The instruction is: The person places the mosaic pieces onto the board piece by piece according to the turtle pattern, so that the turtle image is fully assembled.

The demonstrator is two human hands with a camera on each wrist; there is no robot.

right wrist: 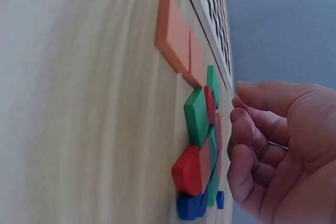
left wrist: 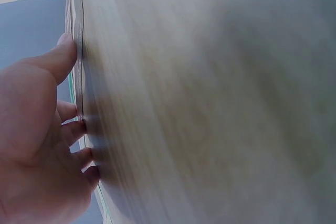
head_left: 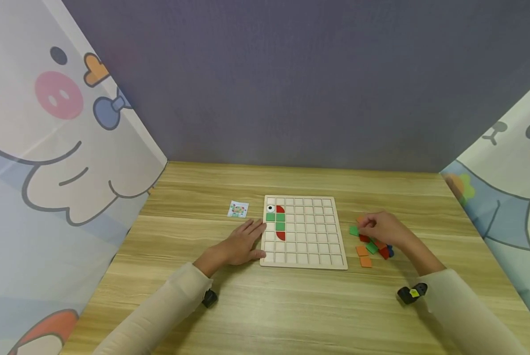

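A small picture card (head_left: 238, 209) lies on the far side of the left hand (head_left: 241, 245), maybe put there so it is easy to look at. The left hand is loose, its fingers spread out and its thumb apart, touching the near-left side of the wooden grid board (head_left: 310, 227), perhaps so it won't slide. The board sits between the two hands. On its squares closest to the left hand are a white eye tile (head_left: 270, 208), green square tiles (head_left: 280, 226) and two red rounded tiles (head_left: 280, 236), each lying in its own square. The right hand (head_left: 382, 228) is well apart from the left one, over a pile of loose tiles, its fingers bent in near the thumb; I can't tell if it pinches one. Under and around it are orange tiles (head_left: 366, 262), more green and red ones, and blue pieces (head_left: 390, 251), probably piled there to be easy to reach. Below both hands is a stripy wood table (head_left: 291, 305). Cartoon walls stand to the left and right, with a plain dark wall (head_left: 265, 88) past the hands.
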